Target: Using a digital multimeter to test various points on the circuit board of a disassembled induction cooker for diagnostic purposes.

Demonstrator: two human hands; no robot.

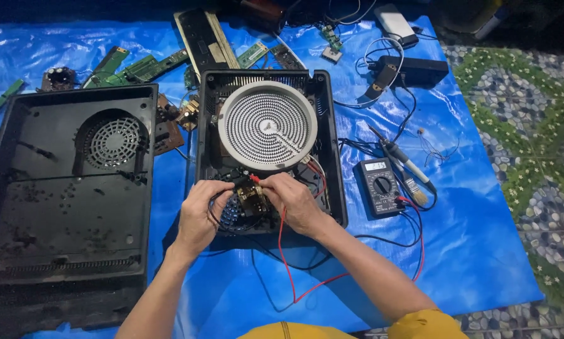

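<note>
Both your hands work inside the opened cooker housing (335, 157), below the round white heating coil (267, 125). Your left hand (200, 210) pinches the black probe (239, 182), and your right hand (294, 201) pinches the red probe (255, 179); both tips meet at the small brass-coloured part (250, 199) on the board between your hands. The meter (380, 186) lies just right of the housing on the blue sheet (470, 207), its screen lit. Judgement: keep each tip pressed firmly on a separate terminal, fingers off the bare metal, and hold steady before you glance across at the reading. The red lead (286, 251) loops loose under your right wrist; mind it does not tug the probe. An empty black base (68, 188) sits to the left, a soldering iron (402, 157) beside the meter.
</note>
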